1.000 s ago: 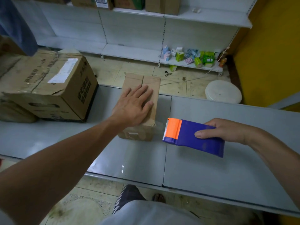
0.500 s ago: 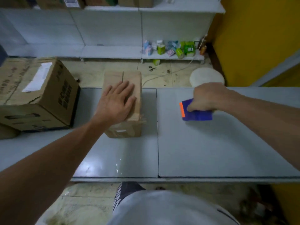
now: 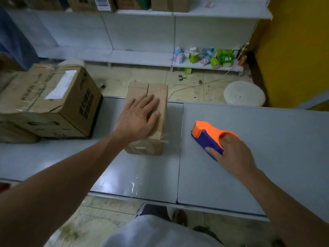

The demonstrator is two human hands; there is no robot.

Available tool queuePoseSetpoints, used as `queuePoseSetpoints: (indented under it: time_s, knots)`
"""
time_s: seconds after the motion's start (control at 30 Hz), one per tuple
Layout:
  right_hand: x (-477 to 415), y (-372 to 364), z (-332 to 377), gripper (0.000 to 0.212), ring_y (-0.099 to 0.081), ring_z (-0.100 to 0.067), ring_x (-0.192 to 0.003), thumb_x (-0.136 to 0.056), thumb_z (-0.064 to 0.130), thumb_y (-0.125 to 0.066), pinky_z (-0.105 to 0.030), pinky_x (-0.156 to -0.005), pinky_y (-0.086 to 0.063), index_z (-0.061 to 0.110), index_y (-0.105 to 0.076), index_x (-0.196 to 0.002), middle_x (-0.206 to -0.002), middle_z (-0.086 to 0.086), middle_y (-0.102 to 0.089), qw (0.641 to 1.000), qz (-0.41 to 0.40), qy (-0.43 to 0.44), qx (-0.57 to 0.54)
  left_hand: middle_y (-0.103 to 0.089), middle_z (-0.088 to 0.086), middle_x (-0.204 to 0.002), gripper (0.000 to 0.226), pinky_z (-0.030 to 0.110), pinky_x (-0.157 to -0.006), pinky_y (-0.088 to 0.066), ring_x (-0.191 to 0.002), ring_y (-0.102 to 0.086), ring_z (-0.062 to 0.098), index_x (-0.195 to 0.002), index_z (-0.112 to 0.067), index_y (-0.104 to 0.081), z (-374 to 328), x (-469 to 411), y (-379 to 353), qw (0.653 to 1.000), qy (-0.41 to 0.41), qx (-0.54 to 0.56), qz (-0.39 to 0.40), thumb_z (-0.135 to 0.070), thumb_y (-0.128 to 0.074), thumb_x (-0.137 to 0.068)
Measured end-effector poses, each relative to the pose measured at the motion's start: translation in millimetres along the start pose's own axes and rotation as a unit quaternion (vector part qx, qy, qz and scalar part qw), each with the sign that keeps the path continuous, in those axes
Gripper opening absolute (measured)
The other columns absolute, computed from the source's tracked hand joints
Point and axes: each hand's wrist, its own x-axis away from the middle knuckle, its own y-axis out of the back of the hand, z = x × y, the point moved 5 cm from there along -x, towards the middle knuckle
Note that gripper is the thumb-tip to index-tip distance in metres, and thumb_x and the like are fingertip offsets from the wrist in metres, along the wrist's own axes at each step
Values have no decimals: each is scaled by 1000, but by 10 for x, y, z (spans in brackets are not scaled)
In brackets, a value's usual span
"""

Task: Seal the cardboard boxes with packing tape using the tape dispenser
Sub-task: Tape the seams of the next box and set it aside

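Resting flat with fingers straight, left hand (image 3: 140,116) presses small cardboard box (image 3: 158,90) on table (image 3: 267,143) — flaps shut, contents hidden; right hand (image 3: 231,154) grips tape dispenser (image 3: 210,134) to its right. At left, large box (image 3: 53,100) closed.

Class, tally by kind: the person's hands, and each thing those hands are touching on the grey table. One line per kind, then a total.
Hands: 2 (left hand, right hand)
Cardboard box: 1, under the left hand
Tape dispenser: 1, held by the right hand
Total: 4
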Motion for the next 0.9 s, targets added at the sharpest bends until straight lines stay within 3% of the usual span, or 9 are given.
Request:
queuePoseSetpoints:
  time_s: [0.2, 0.3, 0.37, 0.43, 0.53, 0.67, 0.73, 0.83, 0.9]
  knots:
    - [-39, 224, -136, 45, -53, -35, -98, -82, 52, -63, -37, -75, -49, 8, -70, -87, -112, -9, -61, 993, 77, -79, -37, -22, -6, -161, 57, 33, -120, -2, -149, -13, 8, -153, -27, -28, 10, 3, 62, 998, 3, 59, -25, -53, -26, -101]
    - [39, 621, 112, 45, -57, -27, -107, -87, 49, -51, -31, -88, -43, 12, -71, -100, -116, -5, -64, 974, -65, -140, -163, -40, -8, -153, 46, 30, -116, -17, -142, -29, 6, -145, -26, -45, 21, 65, 161, 985, 28, 153, -71, -44, -40, -102]
    - [74, 715, 607, 49, -51, -10, -121, -89, 45, -47, -17, -101, -35, 9, -64, -119, -127, -1, -60, 917, -128, -147, -348, -48, -11, -147, 43, 29, -113, -27, -138, -35, 2, -140, -29, -52, 4, 102, 197, 976, 25, 196, -96, -43, -41, -101]
    - [-38, 608, 1211, 53, -36, -4, -137, -93, 44, -43, -16, -112, -25, 16, -47, -139, -146, 2, -45, 866, -106, -130, -470, -50, -11, -145, 44, 26, -112, -26, -138, -35, -1, -139, -28, -54, 8, 102, 208, 969, 11, 226, -97, -43, -38, -101]
    - [-419, 437, 1840, 60, -21, -5, -145, -97, 41, -35, -20, -117, -18, 12, -28, -149, -156, 3, -26, 829, -109, -125, -534, -46, -10, -148, 47, 19, -111, -20, -135, -29, -8, -141, -26, -50, 55, 83, 208, 960, 15, 270, -79, -42, -34, -100]
    - [-686, 213, 2034, 61, -30, -9, -143, -97, 42, -35, -32, -115, -30, 10, -31, -148, -154, -3, -35, 791, -165, -194, -556, -39, -12, -153, 51, 21, -116, -18, -141, -22, -7, -146, -27, -44, 63, 72, 163, 952, 13, 304, -29, -45, -30, -100]
    - [-670, 103, 2006, 57, -32, -3, -141, -98, 37, -36, -24, -113, -31, 9, -32, -148, -153, 3, -36, 761, -181, -200, -590, -38, -12, -153, 52, 24, -117, -20, -143, -23, -4, -146, -26, -45, 82, 65, 164, 944, 4, 329, -30, -45, -29, -100]
    - [-623, -114, 1958, 53, -33, 10, -134, -100, 28, -34, -10, -105, -30, 9, -28, -149, -148, 13, -34, 670, -157, -241, -685, -43, -9, -151, 51, 23, -117, -23, -142, -27, -2, -143, -22, -50, 102, 66, 186, 922, 0, 385, -45, -43, -31, -101]
    - [-606, -187, 1954, 53, -35, 6, -136, -101, 30, -32, -15, -109, -31, 7, -27, -149, -149, 8, -36, 650, -148, -243, -705, -48, -8, -147, 52, 23, -116, -26, -141, -32, -1, -139, -20, -54, 108, 80, 213, 900, -4, 431, -62, -46, -31, -99]
